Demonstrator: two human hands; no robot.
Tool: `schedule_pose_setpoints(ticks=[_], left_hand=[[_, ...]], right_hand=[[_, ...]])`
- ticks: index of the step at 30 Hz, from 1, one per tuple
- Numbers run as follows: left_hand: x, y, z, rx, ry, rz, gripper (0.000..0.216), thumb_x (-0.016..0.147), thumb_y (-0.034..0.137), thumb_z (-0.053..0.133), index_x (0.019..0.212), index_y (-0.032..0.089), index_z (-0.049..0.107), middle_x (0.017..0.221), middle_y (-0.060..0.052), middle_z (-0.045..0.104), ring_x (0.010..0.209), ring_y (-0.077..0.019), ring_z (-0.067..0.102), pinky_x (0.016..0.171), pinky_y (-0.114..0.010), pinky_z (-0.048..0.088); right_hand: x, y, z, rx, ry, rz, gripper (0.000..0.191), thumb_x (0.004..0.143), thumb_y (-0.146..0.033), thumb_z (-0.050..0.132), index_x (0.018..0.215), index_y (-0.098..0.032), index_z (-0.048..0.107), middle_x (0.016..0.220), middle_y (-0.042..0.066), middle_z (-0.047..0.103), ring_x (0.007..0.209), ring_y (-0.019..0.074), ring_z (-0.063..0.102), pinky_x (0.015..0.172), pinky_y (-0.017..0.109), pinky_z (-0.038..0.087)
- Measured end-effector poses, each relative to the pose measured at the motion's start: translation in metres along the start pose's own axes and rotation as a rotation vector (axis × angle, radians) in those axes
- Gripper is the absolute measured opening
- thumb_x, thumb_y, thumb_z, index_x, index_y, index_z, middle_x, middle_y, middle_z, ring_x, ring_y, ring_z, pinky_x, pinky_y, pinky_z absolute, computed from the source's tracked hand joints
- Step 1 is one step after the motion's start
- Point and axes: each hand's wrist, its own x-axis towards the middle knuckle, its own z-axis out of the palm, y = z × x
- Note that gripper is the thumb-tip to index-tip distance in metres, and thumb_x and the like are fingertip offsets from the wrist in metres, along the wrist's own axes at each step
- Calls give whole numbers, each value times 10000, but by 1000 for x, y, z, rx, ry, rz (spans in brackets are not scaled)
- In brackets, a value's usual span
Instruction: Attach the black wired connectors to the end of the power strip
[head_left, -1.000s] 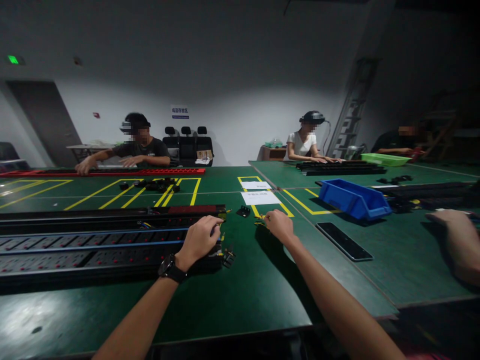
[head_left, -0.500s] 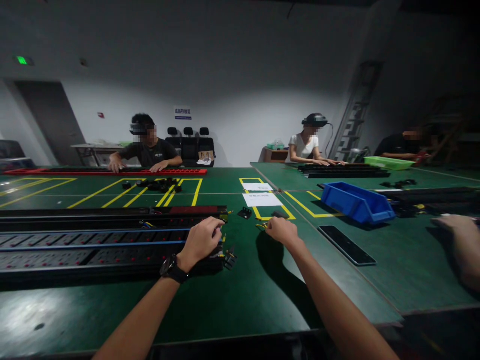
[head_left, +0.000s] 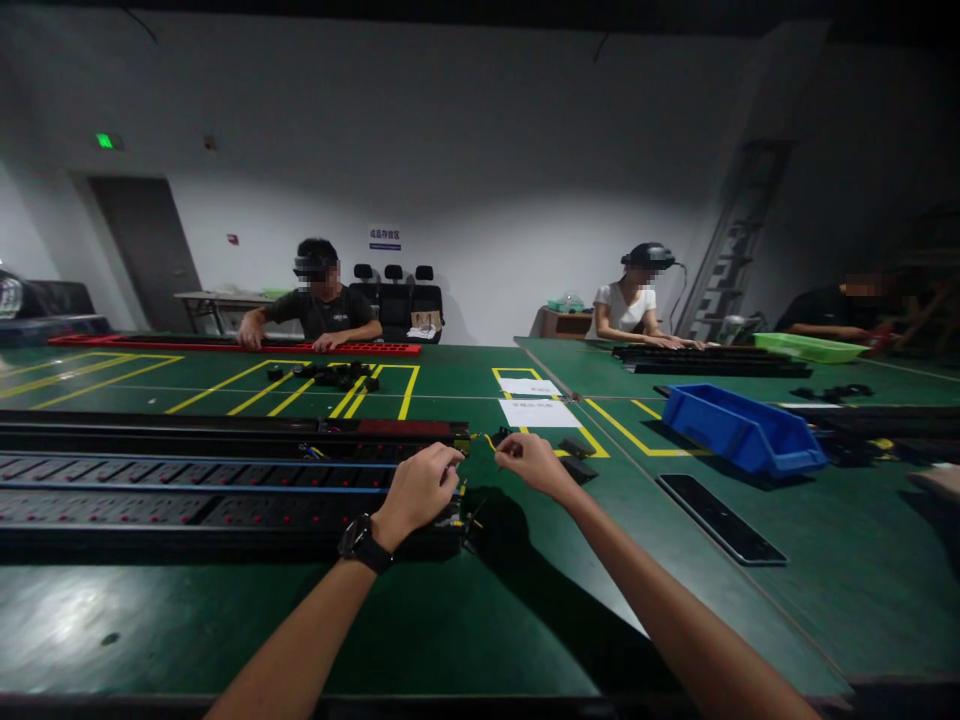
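Several long black power strips [head_left: 187,512] with rows of outlets and small red parts lie side by side at the left. My left hand [head_left: 416,492], a watch on its wrist, rests over their right end with its fingers bent around a strip; the undersides of the fingers are hidden. My right hand [head_left: 531,462] is just off that end, thumb and finger pinching a yellow wire [head_left: 490,440]. The wire runs toward the far strip's end. A small black part [head_left: 474,522] stands at the near strip's end, with thin wires beside it.
Black pieces [head_left: 577,465] and paper sheets [head_left: 536,412] lie beyond my right hand. To the right are a phone [head_left: 720,518] and a blue bin [head_left: 739,430]. Across the green table, people work at a red strip [head_left: 360,348] and black strips [head_left: 705,360]. Another person's hand shows at the right edge.
My right hand has moved left, closer to the strips' end, bringing the yellow wire along. My left hand stays on the strips. The view has shifted slightly.
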Motion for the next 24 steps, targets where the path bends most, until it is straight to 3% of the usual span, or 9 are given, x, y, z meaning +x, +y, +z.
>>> schedule_pose_setpoints(ticks=[5,11,15,24], left_hand=[[0,2,-2,44,-11,26,252,944,152,522,1113,214,699,1104,-45,726,1010,-191,681,892,-302,544],[2,10,1,111,-51,187,197,994,257,540,1106,200,691,1050,-63,716,1006,-214,658,891,-329,533],[3,11,5,78,-57,214,153,995,274,558,1061,203,676,1042,-60,707,1001,-212,651,865,-317,518],[3,10,6,-133,-3,47,58,946,270,610,968,222,632,941,-13,707,879,-177,667,749,-273,483]], right_hand=[[-6,-5,25,449,22,135,302,711,-448,759,812,-164,773,648,34,683,553,154,548,523,267,404],[-22,-16,40,869,-39,231,363,645,-476,856,775,-161,729,638,1,627,590,122,543,600,262,446],[-26,-27,44,1026,-64,268,381,607,-461,913,745,-175,702,717,1,654,634,107,558,643,248,476],[-33,-36,40,1091,-130,347,443,577,-471,950,807,-173,716,771,8,686,679,107,607,723,253,513]])
